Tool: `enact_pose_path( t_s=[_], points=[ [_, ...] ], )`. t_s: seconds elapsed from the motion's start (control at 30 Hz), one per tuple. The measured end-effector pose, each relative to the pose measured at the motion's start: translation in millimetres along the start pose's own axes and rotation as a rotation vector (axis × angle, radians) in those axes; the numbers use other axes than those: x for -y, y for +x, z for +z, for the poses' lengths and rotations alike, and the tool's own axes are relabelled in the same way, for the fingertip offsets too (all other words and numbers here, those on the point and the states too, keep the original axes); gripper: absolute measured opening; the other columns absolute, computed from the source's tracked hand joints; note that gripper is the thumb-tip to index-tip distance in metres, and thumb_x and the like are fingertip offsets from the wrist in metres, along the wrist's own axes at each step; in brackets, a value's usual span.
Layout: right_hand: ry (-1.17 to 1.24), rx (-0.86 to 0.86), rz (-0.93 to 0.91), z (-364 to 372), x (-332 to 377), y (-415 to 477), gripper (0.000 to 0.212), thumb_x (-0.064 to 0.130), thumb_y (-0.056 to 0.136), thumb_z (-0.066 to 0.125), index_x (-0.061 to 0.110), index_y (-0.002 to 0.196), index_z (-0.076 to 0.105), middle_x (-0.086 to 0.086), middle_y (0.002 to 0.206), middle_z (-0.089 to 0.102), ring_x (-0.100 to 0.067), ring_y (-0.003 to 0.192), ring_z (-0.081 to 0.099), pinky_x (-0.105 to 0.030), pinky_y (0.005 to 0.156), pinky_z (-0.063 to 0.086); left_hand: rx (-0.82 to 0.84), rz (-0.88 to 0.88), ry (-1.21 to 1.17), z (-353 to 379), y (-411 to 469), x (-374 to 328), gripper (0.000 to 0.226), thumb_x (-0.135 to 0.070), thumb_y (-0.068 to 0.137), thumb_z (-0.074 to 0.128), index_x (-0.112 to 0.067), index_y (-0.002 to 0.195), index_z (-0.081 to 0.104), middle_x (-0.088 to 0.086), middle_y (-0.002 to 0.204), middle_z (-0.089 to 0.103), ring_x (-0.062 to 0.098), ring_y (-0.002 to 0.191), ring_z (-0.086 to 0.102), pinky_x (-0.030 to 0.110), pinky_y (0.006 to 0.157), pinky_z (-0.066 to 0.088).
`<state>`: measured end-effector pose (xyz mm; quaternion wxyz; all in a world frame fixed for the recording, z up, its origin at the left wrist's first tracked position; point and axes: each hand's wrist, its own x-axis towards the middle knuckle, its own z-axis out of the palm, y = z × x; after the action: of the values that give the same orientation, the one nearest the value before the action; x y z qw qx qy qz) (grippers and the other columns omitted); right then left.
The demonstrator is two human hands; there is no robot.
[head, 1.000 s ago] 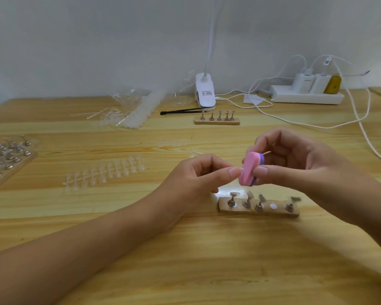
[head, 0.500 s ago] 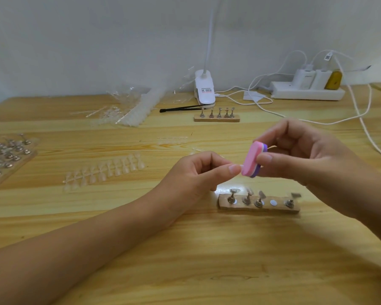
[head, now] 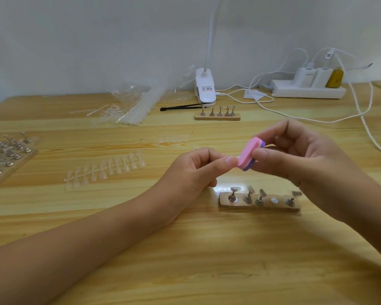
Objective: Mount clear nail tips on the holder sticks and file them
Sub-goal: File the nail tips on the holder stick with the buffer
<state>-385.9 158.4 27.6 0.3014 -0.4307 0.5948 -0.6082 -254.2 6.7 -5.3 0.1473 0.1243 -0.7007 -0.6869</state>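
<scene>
Right hand (head: 295, 159) clamps a small buffer block (head: 250, 154) between thumb and fingers. The block is foam-like and rounded at the ends, with a pink face over a purple layer, and it is tilted. Left hand (head: 194, 172) is curled, thumb and forefinger pinched together with the thumb tip touching the block's pink face. Cannot tell what sits in the pinch, it is hidden. Both hands are raised off the table (head: 207, 260), which is pale wood with a smooth lengthwise grain.

At 6 o'clock under the block is a wooden base (head: 260, 206), a rough-edged bar with four metal holder sticks (head: 248, 195) carrying blurred clear tips. One slot is empty and shows a white dot. At 9 o'clock a strip of clear nail tips (head: 106, 170) lies flat, well apart from the hands. Further out at 9 o'clock, at the left edge, is a board of metal holders (head: 7, 155).

At 12 o'clock is a second base (head: 217, 116) with five sticks, and just behind it a white clip lamp (head: 205, 89) and a thin black tool (head: 180, 106). At 11 o'clock are crinkled plastic bags (head: 132, 104). At 1 o'clock a power strip (head: 306, 90) sits at the wall, and a white cable (head: 361, 111) runs down the right side. Bare tabletop at 6 o'clock toward the near edge.
</scene>
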Motion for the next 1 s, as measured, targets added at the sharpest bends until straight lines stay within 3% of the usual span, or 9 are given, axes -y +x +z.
enact_pose_path(
  t_s=[0.13,0.27,0.4,0.57,0.67,0.8,1.0],
  points=[
    [-0.006,0.11,0.005,3.9,0.5,-2.0,0.03,0.021,0.072,0.084,0.013,0.092,0.063,-0.008,0.094,0.075,-0.022,0.087,0.074,-0.02,0.075,0.057,0.006,0.014,0.007,-0.8,-0.5,2.0,0.021,-0.053,0.067,0.069,-0.032,0.068,0.069,-0.02,0.066,0.061,0.001,0.063,0.05,0.021,0.07,0.043],
    [0.033,-0.019,-0.021,2.1,-0.6,-0.2,0.034,0.026,0.066,0.078,0.013,0.094,0.061,-0.008,0.091,0.076,-0.023,0.089,0.074,-0.025,0.078,0.058,-0.022,0.003,-0.022,-0.5,0.6,1.6,0.02,-0.052,0.065,0.07,-0.033,0.064,0.069,-0.022,0.063,0.059,0.0,0.06,0.048,0.024,0.071,0.041],
    [0.005,0.12,-0.001,4.9,-3.6,-2.1,0.025,0.019,0.074,0.081,0.014,0.092,0.063,-0.008,0.095,0.075,-0.021,0.088,0.074,-0.02,0.074,0.056,0.005,0.013,-0.004,-0.9,-0.4,1.4,0.014,-0.044,0.073,0.073,-0.031,0.069,0.07,-0.019,0.066,0.061,0.0,0.062,0.052,0.024,0.073,0.044],
    [0.1,-0.094,-0.096,-6.5,1.4,4.6,0.022,0.03,0.068,0.08,0.029,0.089,0.074,0.002,0.087,0.074,-0.016,0.085,0.073,-0.021,0.077,0.056,-0.033,-0.024,0.011,-0.9,0.1,3.1,0.018,-0.039,0.076,0.075,-0.023,0.079,0.069,-0.019,0.068,0.061,0.001,0.062,0.051,0.016,0.068,0.045],
    [-0.034,-0.018,-0.072,-8.4,3.2,2.4,0.024,0.035,0.073,0.075,0.029,0.097,0.076,0.001,0.088,0.073,-0.011,0.081,0.07,-0.019,0.073,0.055,0.002,-0.014,0.025,-0.9,-1.0,2.6,0.019,-0.041,0.071,0.079,-0.025,0.074,0.07,-0.011,0.074,0.063,0.002,0.062,0.05,0.013,0.066,0.045],
    [-0.176,0.096,-0.026,-1.2,2.3,-2.0,0.016,0.03,0.084,0.072,0.03,0.099,0.077,0.001,0.086,0.074,-0.008,0.074,0.067,-0.013,0.069,0.052,0.081,0.004,0.053,-0.2,-3.0,-1.2,0.019,-0.045,0.069,0.074,-0.027,0.07,0.067,0.011,0.088,0.058,0.005,0.062,0.046,0.014,0.066,0.043],
    [-0.214,0.113,-0.005,-1.5,2.0,-1.9,0.02,0.034,0.082,0.066,0.033,0.098,0.077,0.0,0.094,0.075,-0.02,0.085,0.07,-0.014,0.074,0.052,0.08,-0.002,0.025,-1.7,-2.3,-0.9,0.019,-0.049,0.062,0.072,-0.031,0.065,0.069,0.001,0.078,0.057,0.006,0.064,0.048,0.016,0.066,0.044]
  ],
)
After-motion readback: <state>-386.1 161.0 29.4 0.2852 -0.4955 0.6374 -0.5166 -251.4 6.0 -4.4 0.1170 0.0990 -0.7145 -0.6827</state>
